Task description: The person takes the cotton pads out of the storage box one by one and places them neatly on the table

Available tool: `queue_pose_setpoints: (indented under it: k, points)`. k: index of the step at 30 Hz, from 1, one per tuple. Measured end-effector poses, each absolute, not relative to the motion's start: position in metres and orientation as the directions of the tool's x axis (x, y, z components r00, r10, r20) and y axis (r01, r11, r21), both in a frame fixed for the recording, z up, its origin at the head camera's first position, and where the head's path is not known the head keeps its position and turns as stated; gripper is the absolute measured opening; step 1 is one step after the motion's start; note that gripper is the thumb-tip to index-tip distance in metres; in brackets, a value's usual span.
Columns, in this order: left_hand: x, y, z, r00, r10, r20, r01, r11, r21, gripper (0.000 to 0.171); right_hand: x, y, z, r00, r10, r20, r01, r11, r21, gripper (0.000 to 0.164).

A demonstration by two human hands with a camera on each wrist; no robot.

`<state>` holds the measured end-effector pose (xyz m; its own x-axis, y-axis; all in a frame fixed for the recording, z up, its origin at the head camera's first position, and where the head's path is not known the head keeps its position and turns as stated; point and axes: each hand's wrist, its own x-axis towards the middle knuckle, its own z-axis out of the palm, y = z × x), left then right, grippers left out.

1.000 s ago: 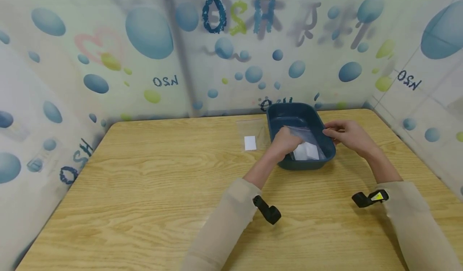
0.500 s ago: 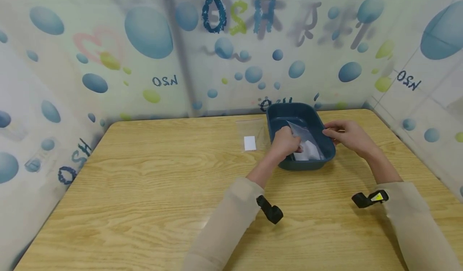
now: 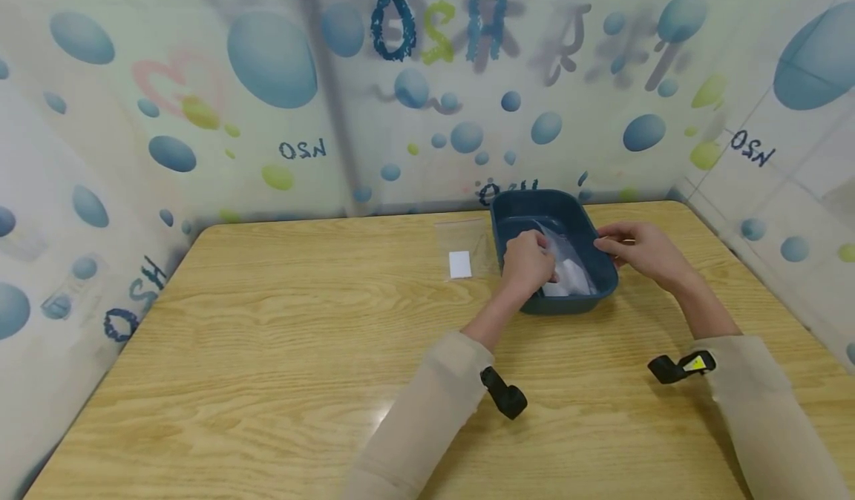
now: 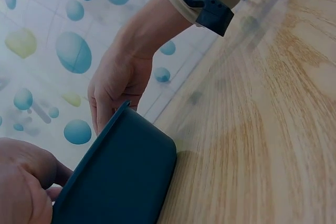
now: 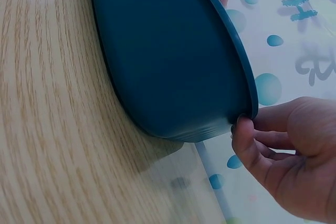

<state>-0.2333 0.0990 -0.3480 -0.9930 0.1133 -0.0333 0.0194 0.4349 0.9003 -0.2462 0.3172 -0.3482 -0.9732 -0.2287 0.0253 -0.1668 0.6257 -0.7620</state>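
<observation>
My left hand [image 3: 529, 261] reaches into a dark blue plastic bin [image 3: 544, 306], its curled fingers at the near-left edge of a clear zip bag [image 3: 569, 251] that it pinches. White pieces [image 3: 573, 279] show through the bag, which lies slanted in the bin; the fingertips are partly hidden. My right hand [image 3: 643, 250] holds the bin's right rim, with the thumb outside and fingers over the edge, as the right wrist view shows for this hand [image 5: 294, 153]. In the left wrist view the bin's outer wall [image 4: 123, 166] hides the bag.
Left of the bin, a flat clear zip bag [image 3: 481, 251] with a white square [image 3: 459, 265] in it lies on the wooden table [image 3: 300, 337]. Behind the table stands a wall covering [image 3: 374, 129] printed with blue bubbles and letters.
The bag in the bin has turned from lying flatter to slanting, its top edge shifting to the right. My left hand has moved slightly with it; the right hand stays on the rim.
</observation>
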Motion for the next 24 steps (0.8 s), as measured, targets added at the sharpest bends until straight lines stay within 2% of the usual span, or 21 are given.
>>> queue_pose_setpoints:
  k: [8,13,17,19,21,24]
  points:
    - [-0.2327,0.1023,-0.3512,-0.995,0.1,0.028,0.073,0.478,0.875,0.016,-0.2485,0.3168,-0.349,-0.975,-0.22,0.006,-0.148,0.633,-0.76,0.046]
    - [-0.2316,0.1024,-0.3527,-0.991,0.117,0.061,0.11,0.479,0.871,0.029,-0.251,0.3178,-0.3507,-0.976,-0.219,-0.007,-0.137,0.635,-0.76,0.046]
    - [-0.2293,0.1013,-0.3537,-0.987,0.124,0.101,0.148,0.467,0.872,0.018,-0.2516,0.3186,-0.3516,-0.976,-0.217,-0.007,-0.137,0.639,-0.757,0.045]
    - [-0.2279,0.1007,-0.3542,-0.985,0.118,0.123,0.164,0.467,0.869,0.022,-0.2514,0.3184,-0.3516,-0.976,-0.218,-0.006,-0.137,0.638,-0.758,0.046]
    - [-0.227,0.1,-0.3545,-0.979,0.121,0.164,0.202,0.489,0.848,0.018,-0.251,0.3179,-0.3513,-0.975,-0.22,-0.008,-0.136,0.634,-0.762,0.046]
    - [-0.2266,0.099,-0.3556,-0.962,0.12,0.245,0.27,0.535,0.8,0.04,-0.2501,0.3164,-0.3503,-0.975,-0.223,-0.01,-0.135,0.627,-0.767,0.048]
